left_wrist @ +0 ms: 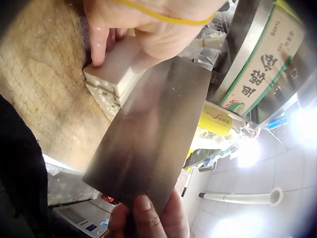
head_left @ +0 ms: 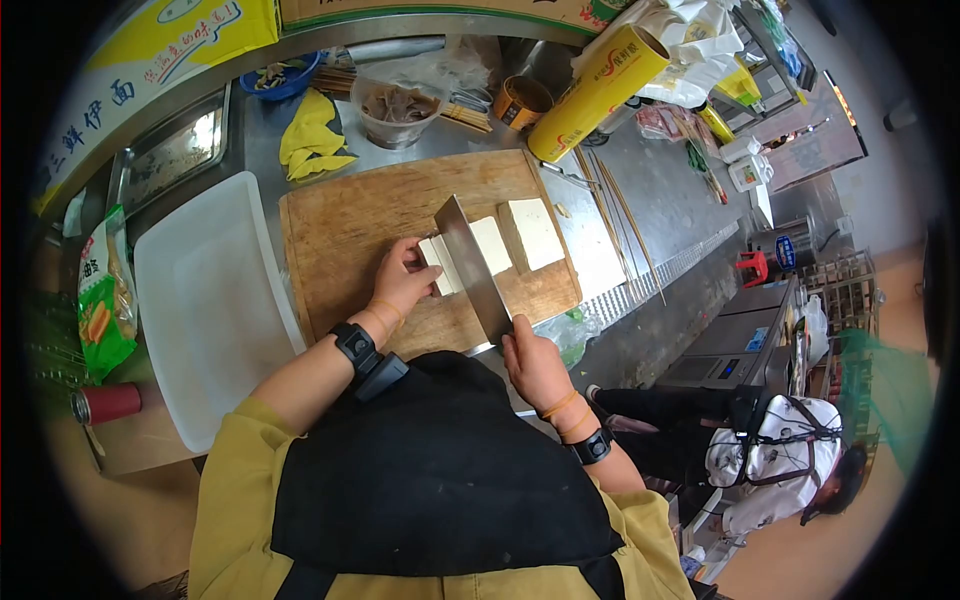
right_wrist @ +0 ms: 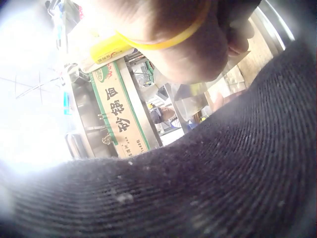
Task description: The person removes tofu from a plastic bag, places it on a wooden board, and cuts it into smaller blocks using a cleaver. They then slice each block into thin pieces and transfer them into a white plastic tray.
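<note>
In the head view my right hand [head_left: 538, 368] grips a broad cleaver [head_left: 472, 262] by its handle. The blade stands upright over the wooden chopping board [head_left: 350, 215], between cut pieces of tofu [head_left: 440, 262] and a larger tofu block [head_left: 490, 245]. My left hand [head_left: 402, 280] holds the cut pieces at their left end, thumb on the near side. Up close in the left wrist view, a fingertip presses on the tofu [left_wrist: 111, 74], where a cut line shows, and the blade [left_wrist: 148, 129] is right beside it. Another tofu block [head_left: 532, 235] sits at the board's right.
A white plastic tray [head_left: 215, 300] lies left of the board. Behind it are a yellow cloth [head_left: 312, 138], a plastic tub [head_left: 398, 112] with dark food and a yellow cling-film box [head_left: 598, 95]. Long skewers [head_left: 620, 220] lie to the right. Another person [head_left: 775, 450] bends at the far right.
</note>
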The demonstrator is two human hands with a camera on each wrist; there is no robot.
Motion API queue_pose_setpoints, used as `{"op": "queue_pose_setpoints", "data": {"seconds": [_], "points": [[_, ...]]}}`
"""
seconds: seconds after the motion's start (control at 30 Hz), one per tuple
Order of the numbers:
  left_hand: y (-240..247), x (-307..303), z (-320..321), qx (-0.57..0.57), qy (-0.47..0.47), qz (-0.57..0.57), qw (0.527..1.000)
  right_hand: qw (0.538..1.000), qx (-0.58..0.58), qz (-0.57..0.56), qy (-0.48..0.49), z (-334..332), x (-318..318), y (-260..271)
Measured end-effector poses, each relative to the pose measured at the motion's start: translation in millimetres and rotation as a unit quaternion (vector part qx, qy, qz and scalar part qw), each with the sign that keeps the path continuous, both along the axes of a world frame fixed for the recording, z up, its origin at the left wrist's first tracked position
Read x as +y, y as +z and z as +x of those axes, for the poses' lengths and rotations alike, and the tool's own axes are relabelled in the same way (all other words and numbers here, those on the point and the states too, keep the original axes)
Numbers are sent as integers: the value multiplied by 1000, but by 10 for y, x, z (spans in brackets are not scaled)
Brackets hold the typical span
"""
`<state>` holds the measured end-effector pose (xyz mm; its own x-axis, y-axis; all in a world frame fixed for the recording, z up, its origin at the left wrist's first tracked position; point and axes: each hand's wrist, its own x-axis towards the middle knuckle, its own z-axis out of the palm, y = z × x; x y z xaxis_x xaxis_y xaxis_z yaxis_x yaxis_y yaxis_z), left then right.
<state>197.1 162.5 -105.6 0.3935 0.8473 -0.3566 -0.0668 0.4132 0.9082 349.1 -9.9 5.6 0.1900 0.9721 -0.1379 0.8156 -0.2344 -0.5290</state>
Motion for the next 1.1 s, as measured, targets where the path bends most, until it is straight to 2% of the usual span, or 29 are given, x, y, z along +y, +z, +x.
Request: {"op": "queue_pose_setpoints", "data": {"seconds": [0.27,0.33,0.57,0.67,0.77,0.87,1.1], "points": [[83,-4,-16,4,-31,2,999,1000,-12,-16,-2,-34,14,-22],[-115,38,3,52,-37,61,996,1000,-17,-21,-2,-47,25,-49],[-320,84,95,173,-28,224,959,997,-18,-69,9,-63,113,-277],[-348,66,125,247,18,360,899,998,1,-62,10,-75,177,-473],[-323,67,139,252,21,360,898,998,23,-53,-2,-72,171,-498],[-297,101,120,205,-36,225,952,998,54,-34,1,-7,161,-462],[-354,113,46,131,-26,184,974,992,122,10,-40,-31,85,-427]]}}
